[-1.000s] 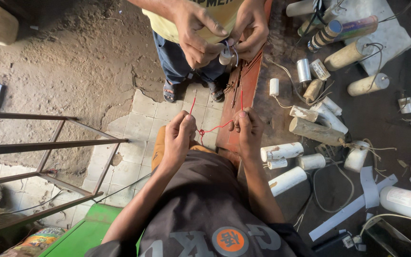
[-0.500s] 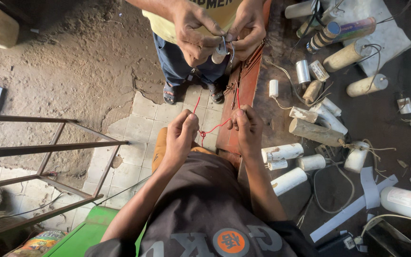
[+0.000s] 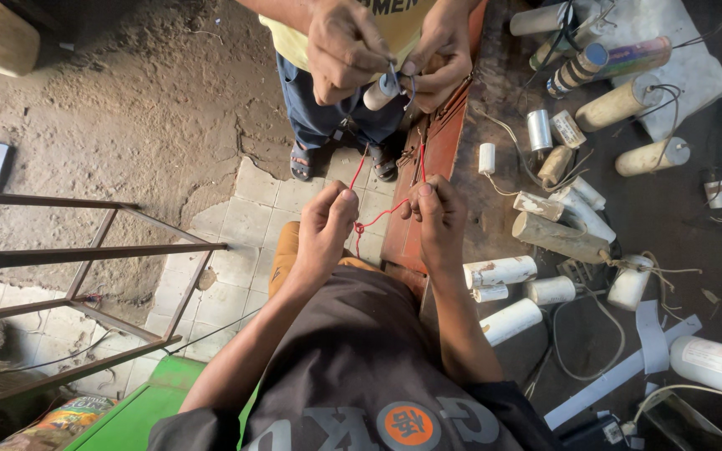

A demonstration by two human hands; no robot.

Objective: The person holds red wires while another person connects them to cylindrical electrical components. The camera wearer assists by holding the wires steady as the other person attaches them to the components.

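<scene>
My left hand [image 3: 326, 224] and my right hand [image 3: 437, 214] each pinch an end of thin red wire [image 3: 375, 219], which sags in a kinked loop between them. From my fingers the red strands run up to a small white cylinder [image 3: 377, 93] held by another person. That person stands facing me, both hands [image 3: 346, 52] closed around the cylinder and its leads. My forearms reach out over my dark shirt at the bottom of the head view.
A rusty red-brown bench edge [image 3: 432, 167] runs beside my right hand. Several white and tan cylinders [image 3: 558, 235] with loose wires lie on the dark bench top to the right. A metal frame [image 3: 85, 250] stands left, over dirt and tile floor.
The other person's hands have shifted slightly right and turned the white cylinder. My two hands stay pinched on the red wire, nearly in place.
</scene>
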